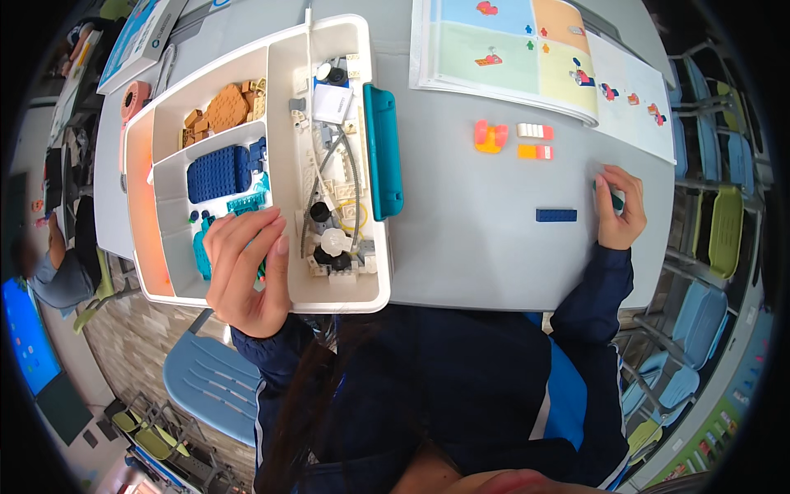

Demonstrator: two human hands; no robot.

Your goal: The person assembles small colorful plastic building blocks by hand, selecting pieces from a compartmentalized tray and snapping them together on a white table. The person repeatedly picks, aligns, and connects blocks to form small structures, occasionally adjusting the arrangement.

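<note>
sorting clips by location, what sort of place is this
Probably a classroom or activity room: there are many plastic chairs, a lit screen at the left, and a brick box beside an open picture booklet.

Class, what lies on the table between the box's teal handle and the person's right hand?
In the head view, a dark blue brick lies between the teal handle and the right hand, on the grey table, nearer the hand.

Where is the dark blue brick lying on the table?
In the head view, the dark blue brick lies at right on the table, left of the right hand, below the orange-and-coral brick.
</note>
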